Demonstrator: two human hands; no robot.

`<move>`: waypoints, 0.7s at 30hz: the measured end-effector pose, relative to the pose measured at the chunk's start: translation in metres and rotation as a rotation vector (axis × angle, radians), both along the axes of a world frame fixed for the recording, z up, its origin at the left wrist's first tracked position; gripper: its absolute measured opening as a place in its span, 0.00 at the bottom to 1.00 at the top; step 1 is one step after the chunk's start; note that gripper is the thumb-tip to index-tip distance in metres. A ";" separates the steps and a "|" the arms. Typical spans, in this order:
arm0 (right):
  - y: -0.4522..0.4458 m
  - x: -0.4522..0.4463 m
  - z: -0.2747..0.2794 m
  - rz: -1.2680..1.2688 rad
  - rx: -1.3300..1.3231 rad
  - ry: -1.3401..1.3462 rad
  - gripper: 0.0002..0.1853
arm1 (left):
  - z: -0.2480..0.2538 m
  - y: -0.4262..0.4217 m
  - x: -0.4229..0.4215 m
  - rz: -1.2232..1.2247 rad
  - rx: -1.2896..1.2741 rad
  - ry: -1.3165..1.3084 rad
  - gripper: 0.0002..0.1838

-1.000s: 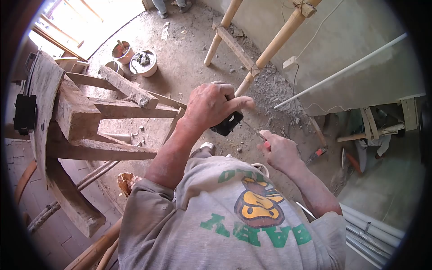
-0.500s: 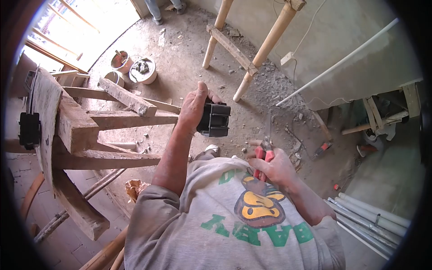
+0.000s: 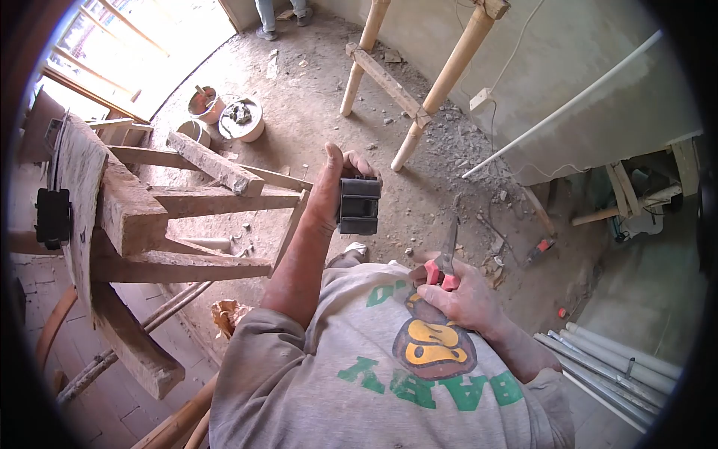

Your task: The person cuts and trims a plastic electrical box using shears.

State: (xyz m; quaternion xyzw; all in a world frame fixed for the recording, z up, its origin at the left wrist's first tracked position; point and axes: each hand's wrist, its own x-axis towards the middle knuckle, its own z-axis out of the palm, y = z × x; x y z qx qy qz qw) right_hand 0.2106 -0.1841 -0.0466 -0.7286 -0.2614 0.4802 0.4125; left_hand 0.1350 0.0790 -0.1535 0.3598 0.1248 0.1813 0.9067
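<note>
My left hand [image 3: 326, 179] is closed round a black plastic electrical box [image 3: 360, 206], held out in front of my chest with the thumb pointing up. Two recessed sections of the box face me. Lower and to the right, my right hand [image 3: 465, 295] grips red-handled long-nose pliers [image 3: 443, 272]. Their dark, slender jaws point away from me over the floor, apart from the box. Part of the pliers' handles is hidden by my fingers, so I cannot tell whether the jaws touch each other.
A wooden trestle [image 3: 134, 217] stands close on my left. Buckets [image 3: 243, 122] sit beyond it, one with grey mix. Bamboo scaffold legs [image 3: 449, 71] rise ahead. Rubble [image 3: 467, 135] lies along the wall. Pipes [image 3: 621, 359] lie at right. Another person's legs [image 3: 267, 16] show at the top.
My left hand has turned the box so its recessed face shows more squarely. The pliers have swung in my right hand, and their jaws show more clearly now.
</note>
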 end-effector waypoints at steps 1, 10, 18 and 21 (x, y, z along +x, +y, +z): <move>-0.001 0.000 -0.002 -0.008 -0.009 0.019 0.21 | -0.002 -0.001 0.000 0.009 0.006 0.018 0.37; -0.008 0.002 -0.004 -0.075 0.058 0.164 0.26 | -0.005 -0.006 -0.004 0.043 0.133 0.224 0.37; -0.029 0.018 -0.059 -0.491 0.353 0.595 0.35 | -0.030 -0.024 -0.029 0.051 0.060 0.366 0.29; -0.022 0.023 -0.076 -0.562 0.443 0.687 0.37 | -0.018 -0.037 -0.026 -0.238 0.303 0.351 0.26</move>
